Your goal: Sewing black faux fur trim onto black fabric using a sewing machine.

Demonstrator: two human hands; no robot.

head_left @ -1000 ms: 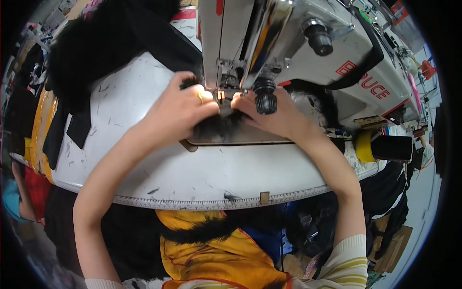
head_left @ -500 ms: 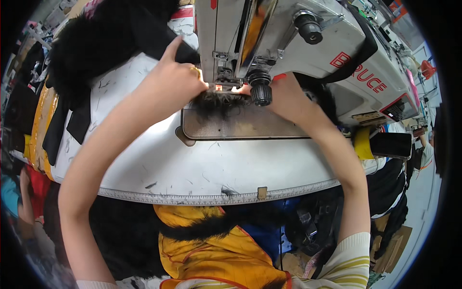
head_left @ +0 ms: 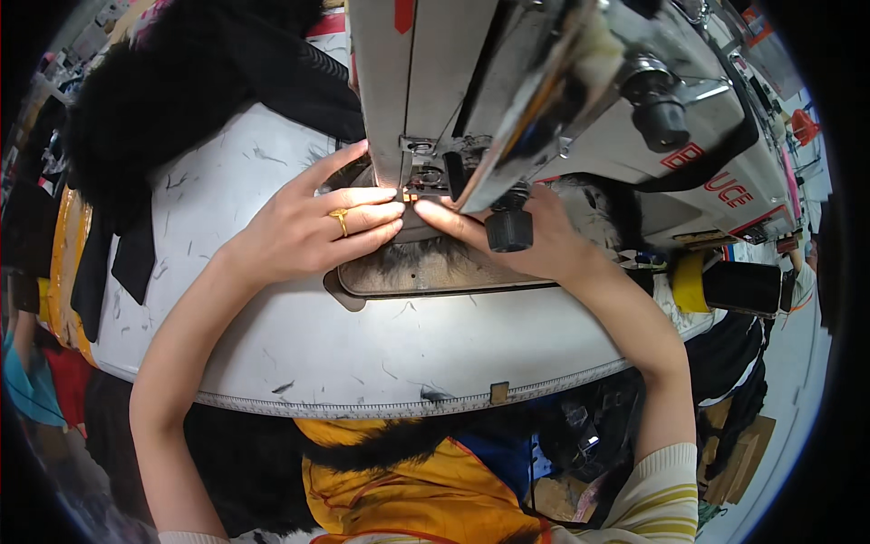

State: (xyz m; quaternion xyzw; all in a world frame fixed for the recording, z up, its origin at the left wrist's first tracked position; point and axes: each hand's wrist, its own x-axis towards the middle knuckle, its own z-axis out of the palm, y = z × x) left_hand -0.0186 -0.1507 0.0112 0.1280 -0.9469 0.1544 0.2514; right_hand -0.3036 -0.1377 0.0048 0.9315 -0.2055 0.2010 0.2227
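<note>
Under the needle area of a white sewing machine (head_left: pixel 385 91) lies a dark piece of furry fabric (head_left: pixel 421 232), its fringe over the worn metal bed plate (head_left: pixel 453 276). My left hand (head_left: pixel 313 222), with a gold ring, rests on the fabric just left of the needle, fingers stretched out and lying flat. From the right, my right hand (head_left: pixel 535 236) reaches in with one finger stretched toward the lit needle spot. A black knob (head_left: pixel 509 230) covers part of that hand, and its other fingers are mostly hidden.
A heap of black furry fabric (head_left: pixel 172 100) with flat black strips covers the table's far left. A ruler tape (head_left: pixel 335 403) runs along the white table's front edge. A phone (head_left: pixel 743 287) leans by a yellow roll (head_left: pixel 691 283) at right. Orange cloth (head_left: pixel 408 490) covers my lap.
My left hand has gone from a pointing, curled shape to flat, outstretched fingers on the fabric. The fabric's fur fringe no longer bunches before the needle. The whole view has shifted slightly.
</note>
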